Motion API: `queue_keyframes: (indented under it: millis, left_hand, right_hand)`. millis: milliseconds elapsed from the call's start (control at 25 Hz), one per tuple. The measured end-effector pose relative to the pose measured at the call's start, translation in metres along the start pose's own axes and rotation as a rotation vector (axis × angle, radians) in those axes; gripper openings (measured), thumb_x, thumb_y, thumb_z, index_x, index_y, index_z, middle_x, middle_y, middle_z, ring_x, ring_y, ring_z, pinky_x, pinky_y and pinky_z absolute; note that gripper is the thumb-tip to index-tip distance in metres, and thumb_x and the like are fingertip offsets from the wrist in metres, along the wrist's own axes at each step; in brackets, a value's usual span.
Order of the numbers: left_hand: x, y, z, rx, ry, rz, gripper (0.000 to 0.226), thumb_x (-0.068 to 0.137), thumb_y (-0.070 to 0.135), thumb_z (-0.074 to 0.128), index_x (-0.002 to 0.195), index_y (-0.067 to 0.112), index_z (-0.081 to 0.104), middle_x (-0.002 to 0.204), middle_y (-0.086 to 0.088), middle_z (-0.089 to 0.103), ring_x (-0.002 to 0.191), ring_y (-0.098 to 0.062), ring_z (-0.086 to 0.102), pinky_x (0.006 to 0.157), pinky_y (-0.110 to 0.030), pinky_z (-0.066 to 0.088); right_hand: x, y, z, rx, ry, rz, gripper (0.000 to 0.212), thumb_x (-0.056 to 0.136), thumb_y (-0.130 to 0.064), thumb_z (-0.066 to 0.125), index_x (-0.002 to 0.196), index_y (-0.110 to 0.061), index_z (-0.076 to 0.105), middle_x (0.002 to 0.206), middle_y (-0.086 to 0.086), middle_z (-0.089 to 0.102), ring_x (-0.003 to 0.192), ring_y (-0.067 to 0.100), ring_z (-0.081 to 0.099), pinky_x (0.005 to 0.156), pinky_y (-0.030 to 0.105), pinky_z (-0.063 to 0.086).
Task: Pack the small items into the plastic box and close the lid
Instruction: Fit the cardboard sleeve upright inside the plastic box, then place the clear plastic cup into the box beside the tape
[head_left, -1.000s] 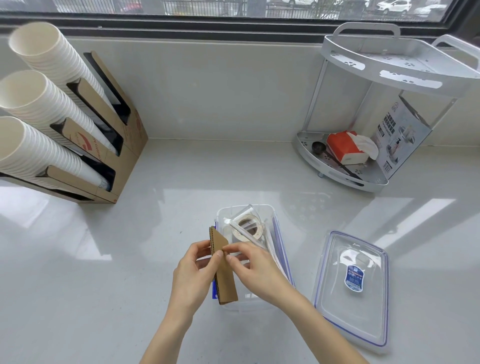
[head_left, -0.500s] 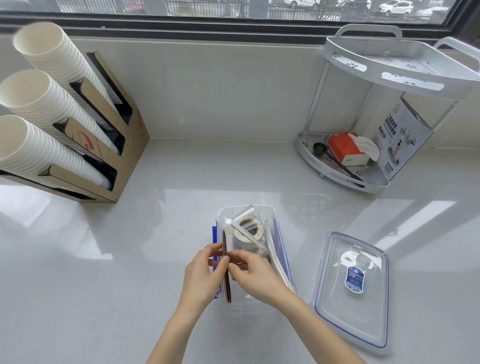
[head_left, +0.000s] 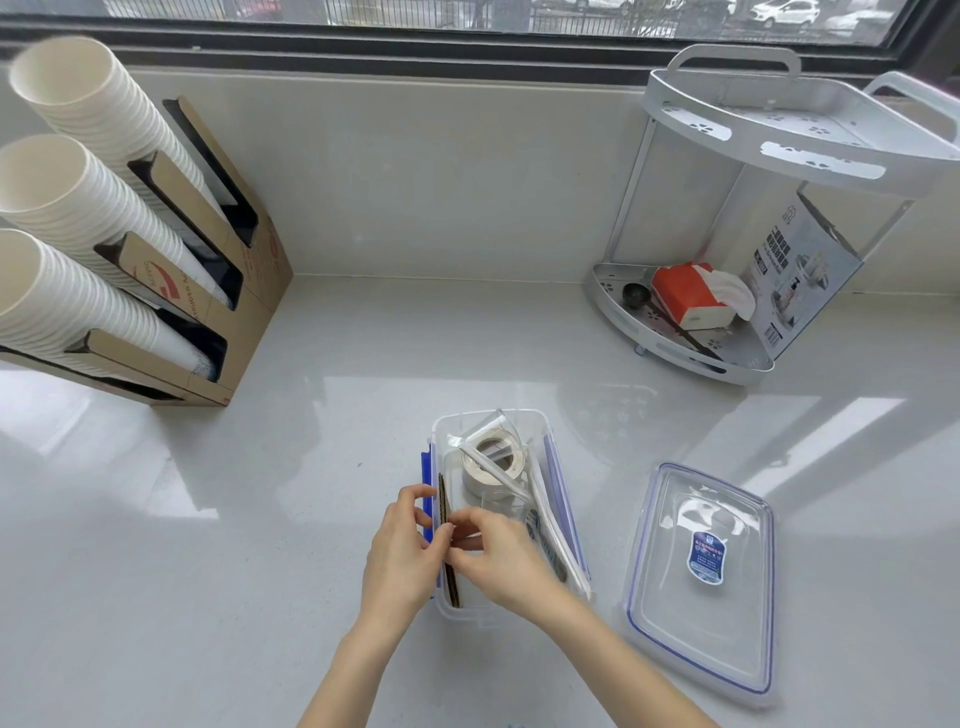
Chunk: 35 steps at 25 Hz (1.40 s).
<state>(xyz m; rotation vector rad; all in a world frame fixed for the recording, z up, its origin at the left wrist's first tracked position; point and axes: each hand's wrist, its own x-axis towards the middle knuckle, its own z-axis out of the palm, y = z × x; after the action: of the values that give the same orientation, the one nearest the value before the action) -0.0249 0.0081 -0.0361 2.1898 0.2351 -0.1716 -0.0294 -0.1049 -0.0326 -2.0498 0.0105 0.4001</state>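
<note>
Both hands' grip (head_left: 448, 540): cardboard (head_left: 451, 582) edge-up, lengthwise.

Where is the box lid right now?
In the head view the lid lies flat on the counter, off the plastic box and to its right, nearer the camera than the corner rack.

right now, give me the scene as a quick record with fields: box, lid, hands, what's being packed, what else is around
box: clear plastic box, open, on the white counter
contents: tape roll, wrapped white sticks, other small items
being packed: brown cardboard piece, on edge along the box's left wall
left hand: pinching the cardboard
right hand: pinching the cardboard from the other side
lid: off, flat on the counter right of the box
around: paper cup dispenser far left; corner rack far right holding a tissue pack
</note>
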Motion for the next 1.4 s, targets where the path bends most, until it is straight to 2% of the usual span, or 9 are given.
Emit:
queue_keyframes:
  millis: [200,320,400,560,720,1080,1240,1320,1400]
  left_hand:
    - [-0.002,0.006,-0.006,0.213,0.046,0.133,0.033,0.083,0.028,0.057,0.113,0.023,0.046,0.097,0.009,0.045,0.075,-0.012,0.049,0.062,-0.024,0.036]
    - [-0.001,0.015,-0.007,0.217,0.044,0.294,0.021,0.084,0.024,0.055,0.104,0.02,0.054,0.089,0.013,0.045,0.074,-0.009,0.049,0.064,-0.022,0.037]
    - [0.002,0.022,-0.003,0.234,0.005,0.372,0.02,0.086,0.022,0.051,0.105,0.021,0.057,0.089,0.013,0.05,0.081,-0.009,0.053,0.069,-0.02,0.038]
    - [0.011,0.027,0.013,0.418,-0.122,0.434,0.038,0.089,0.018,0.042,0.127,0.023,0.045,0.129,0.008,0.052,0.116,-0.016,0.044,0.093,-0.027,0.033]
    - [0.017,0.026,0.023,0.55,-0.177,0.443,0.047,0.089,0.017,0.038,0.135,0.025,0.034,0.139,0.008,0.041,0.122,-0.018,0.035,0.094,-0.028,0.027]
    - [0.023,0.023,0.02,0.456,-0.115,0.41,0.031,0.088,0.019,0.046,0.118,0.013,0.05,0.116,-0.004,0.049,0.11,-0.02,0.043,0.09,-0.024,0.032]
    - [0.026,0.026,0.01,0.248,-0.144,0.32,0.014,0.085,0.019,0.053,0.097,0.014,0.058,0.089,0.007,0.048,0.095,-0.018,0.046,0.072,-0.014,0.031]
    - [0.026,0.027,0.001,0.153,-0.153,0.28,0.006,0.083,0.019,0.056,0.08,0.024,0.056,0.078,0.015,0.043,0.087,-0.015,0.046,0.068,-0.01,0.033]
    - [0.024,0.026,-0.008,0.092,-0.154,0.259,0.02,0.082,0.019,0.058,0.069,0.033,0.05,0.082,0.015,0.045,0.089,-0.013,0.046,0.068,-0.01,0.033]
  right_hand:
    - [-0.003,-0.003,-0.028,-0.08,0.062,-0.083,0.029,0.084,-0.014,0.054,0.113,-0.014,0.06,0.108,0.004,0.067,0.09,0.007,0.059,0.074,0.001,0.041]
    - [-0.006,0.0,-0.049,-0.297,0.078,-0.137,0.029,0.086,-0.014,0.051,0.113,-0.015,0.058,0.112,0.003,0.064,0.101,0.013,0.059,0.087,0.019,0.047]
    - [-0.009,0.002,-0.056,-0.511,-0.026,-0.136,0.031,0.085,-0.015,0.049,0.116,-0.018,0.056,0.12,0.002,0.058,0.109,0.018,0.054,0.091,0.032,0.046]
    - [-0.014,0.007,-0.054,-0.735,-0.265,-0.113,0.038,0.084,-0.021,0.054,0.121,-0.028,0.052,0.126,0.007,0.048,0.119,0.025,0.044,0.097,0.036,0.037]
    - [-0.014,0.01,-0.048,-0.824,-0.286,-0.105,0.037,0.082,-0.023,0.057,0.119,-0.027,0.052,0.123,0.01,0.049,0.116,0.027,0.043,0.1,0.036,0.031]
    - [-0.021,0.011,-0.06,-0.667,-0.241,-0.134,0.028,0.08,-0.018,0.059,0.107,-0.024,0.056,0.114,0.004,0.053,0.105,0.024,0.051,0.083,0.029,0.038]
    - [-0.022,0.014,-0.065,-0.588,-0.241,-0.151,0.025,0.08,-0.021,0.061,0.104,-0.025,0.057,0.113,0.0,0.054,0.104,0.018,0.05,0.085,0.03,0.04]
    - [-0.023,0.016,-0.067,-0.492,-0.221,-0.157,0.024,0.079,-0.023,0.062,0.102,-0.027,0.059,0.105,-0.007,0.054,0.096,0.005,0.05,0.081,0.021,0.039]
    - [-0.023,0.014,-0.07,-0.37,-0.199,-0.159,0.022,0.077,-0.022,0.064,0.099,-0.027,0.06,0.093,-0.019,0.05,0.08,-0.014,0.047,0.072,0.007,0.035]
